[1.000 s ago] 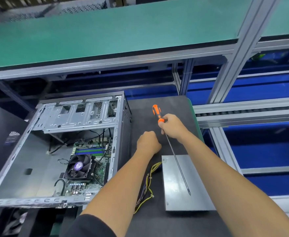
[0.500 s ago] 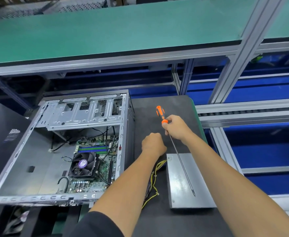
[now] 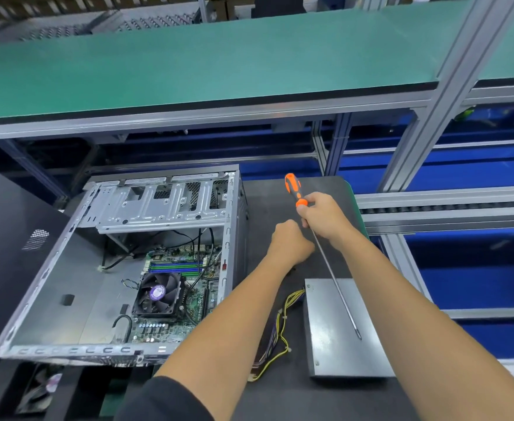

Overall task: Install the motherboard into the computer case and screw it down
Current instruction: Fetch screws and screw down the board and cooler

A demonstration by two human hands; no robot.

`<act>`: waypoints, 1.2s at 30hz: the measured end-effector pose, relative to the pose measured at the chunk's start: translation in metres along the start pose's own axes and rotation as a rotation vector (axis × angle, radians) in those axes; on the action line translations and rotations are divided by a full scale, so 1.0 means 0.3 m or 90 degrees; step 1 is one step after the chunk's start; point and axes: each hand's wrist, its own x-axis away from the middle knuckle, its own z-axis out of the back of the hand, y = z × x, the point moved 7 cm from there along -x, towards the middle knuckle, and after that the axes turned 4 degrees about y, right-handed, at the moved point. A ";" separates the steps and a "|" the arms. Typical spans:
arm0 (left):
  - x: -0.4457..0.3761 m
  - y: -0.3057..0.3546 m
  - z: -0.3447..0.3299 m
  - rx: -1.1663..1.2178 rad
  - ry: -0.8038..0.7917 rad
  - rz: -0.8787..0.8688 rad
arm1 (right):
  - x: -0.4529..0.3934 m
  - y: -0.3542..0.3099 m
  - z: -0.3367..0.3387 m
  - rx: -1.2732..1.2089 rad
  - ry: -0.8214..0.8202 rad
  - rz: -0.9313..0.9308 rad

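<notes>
An open computer case [image 3: 52, 268] lies on its side at the left. A green motherboard [image 3: 188, 299] with a black cooler fan [image 3: 158, 294] sits in its right half. My right hand [image 3: 322, 215] grips a long screwdriver [image 3: 293, 188] with an orange and black handle, handle pointing away, shaft running down over the grey box. My left hand [image 3: 290, 244] is curled into a fist on the black mat to the right of the case, close to the shaft. What it holds, if anything, is hidden.
A grey power supply box [image 3: 340, 335] lies on the black mat [image 3: 267, 202] at the right, with yellow and black cables [image 3: 280, 329] trailing to its left. A black side panel [image 3: 3, 238] leans at far left. A green shelf [image 3: 219, 62] spans above; aluminium posts [image 3: 425, 123] stand right.
Both hands have stayed close together on the mat beside the case. The view has drifted slightly, so the case and box sit a little further right in frame.
</notes>
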 end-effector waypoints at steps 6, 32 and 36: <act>0.014 0.049 0.191 0.303 0.056 -0.022 | -0.032 -0.223 0.016 -0.079 0.060 0.093; 0.152 -0.749 0.865 0.224 -0.043 -0.123 | 0.101 -0.876 -0.502 -0.187 0.227 0.287; 0.157 -0.803 0.862 0.197 -0.019 -0.081 | 0.102 -0.885 -0.520 -0.190 0.222 0.297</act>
